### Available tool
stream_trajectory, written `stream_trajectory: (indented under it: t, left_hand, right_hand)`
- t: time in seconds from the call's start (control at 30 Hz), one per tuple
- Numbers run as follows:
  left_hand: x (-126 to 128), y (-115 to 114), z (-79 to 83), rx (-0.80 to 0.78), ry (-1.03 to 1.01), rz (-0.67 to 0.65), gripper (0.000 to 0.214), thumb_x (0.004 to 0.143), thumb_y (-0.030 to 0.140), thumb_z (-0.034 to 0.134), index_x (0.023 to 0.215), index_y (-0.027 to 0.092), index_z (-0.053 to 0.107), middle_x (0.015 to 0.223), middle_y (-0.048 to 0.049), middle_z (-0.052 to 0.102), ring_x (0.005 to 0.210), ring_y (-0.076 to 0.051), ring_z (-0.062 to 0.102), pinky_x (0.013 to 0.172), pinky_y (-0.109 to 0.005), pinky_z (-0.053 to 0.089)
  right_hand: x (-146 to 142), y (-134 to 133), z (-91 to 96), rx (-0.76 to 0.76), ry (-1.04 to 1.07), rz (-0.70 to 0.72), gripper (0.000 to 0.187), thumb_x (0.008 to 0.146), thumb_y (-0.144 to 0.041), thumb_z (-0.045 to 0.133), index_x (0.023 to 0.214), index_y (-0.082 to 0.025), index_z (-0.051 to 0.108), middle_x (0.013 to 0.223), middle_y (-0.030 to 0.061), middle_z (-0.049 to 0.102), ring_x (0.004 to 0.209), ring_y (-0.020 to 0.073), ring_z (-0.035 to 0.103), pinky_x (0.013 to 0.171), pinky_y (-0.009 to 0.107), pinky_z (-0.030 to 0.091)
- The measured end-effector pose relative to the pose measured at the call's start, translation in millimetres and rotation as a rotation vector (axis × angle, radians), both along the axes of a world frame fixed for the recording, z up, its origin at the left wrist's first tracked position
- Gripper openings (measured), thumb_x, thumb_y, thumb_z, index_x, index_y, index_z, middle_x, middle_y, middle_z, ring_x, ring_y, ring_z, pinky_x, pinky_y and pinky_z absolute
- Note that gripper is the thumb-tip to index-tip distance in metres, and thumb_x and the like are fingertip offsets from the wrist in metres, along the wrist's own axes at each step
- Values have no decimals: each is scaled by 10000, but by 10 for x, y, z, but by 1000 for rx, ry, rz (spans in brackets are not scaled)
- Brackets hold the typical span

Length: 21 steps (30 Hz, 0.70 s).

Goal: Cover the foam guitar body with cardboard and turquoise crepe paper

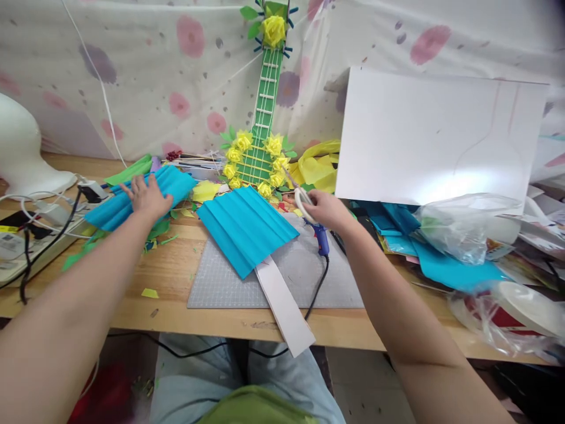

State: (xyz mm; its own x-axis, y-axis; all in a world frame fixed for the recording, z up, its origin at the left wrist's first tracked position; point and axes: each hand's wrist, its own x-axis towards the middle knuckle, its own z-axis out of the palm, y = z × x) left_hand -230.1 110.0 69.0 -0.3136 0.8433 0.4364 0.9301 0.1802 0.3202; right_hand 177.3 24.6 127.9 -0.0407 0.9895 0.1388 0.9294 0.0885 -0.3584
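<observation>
My left hand [148, 197] lies with fingers spread on a folded stack of blue crepe paper [176, 184] at the left. In my right hand [329, 209] is a pair of white-handled scissors [302, 197], its tips pointing toward the back. A blue glue gun [322, 238] rests just below that hand. Between both hands a creased square of blue paper [249, 229] lies over the grey cutting mat [212, 288]. It covers one end of a white cardboard strip [286, 309], whose other end juts past the table's front edge.
A green paper guitar [265, 106] with yellow flowers leans at the back. A white board [419, 135] with a faint outline stands at the right, above plastic bags [468, 227] and blue paper. A power strip [13, 265] with cables sits left. Scraps dot the table [176, 282].
</observation>
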Motion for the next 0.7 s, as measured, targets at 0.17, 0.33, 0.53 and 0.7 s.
stream_trajectory:
  t: [0.17,0.33,0.53,0.7]
  left_hand:
    - [490,-178,-40,192,-67,-188,480,772,205,554,1219,68,448,1327,-177,414,1259,-292,333,1079,-436,193]
    - [847,-375,-218,129,-277,-264,363,738,200,566,1093,161,506,1203,-162,510,1234,-310,386,1044,-433,277]
    - [917,-521,-460,19,-392,-256,301,744,219,544,1041,170,525,1162,-170,531,1234,-314,391,1045,-447,288]
    - [715,-616,-543,-108,-232,-226,398,778,173,456,1172,151,501,1219,-164,516,1197,-298,451,998,-441,370]
  right_hand:
    - [377,59,107,34,-148,-197,378,806,-497,461,919,-168,610,869,98,659,740,201,573,569,255,327]
    - [734,-43,-29,-90,-287,-289,391,804,-497,472,974,-180,624,914,111,665,830,239,606,598,273,367]
    - [925,20,-397,-185,-462,-279,346,817,-431,499,1046,-202,623,1048,119,652,975,272,601,657,308,408]
    - [982,257,-646,-191,-472,-302,315,806,-394,537,1046,-203,609,1031,101,664,993,266,605,688,308,427]
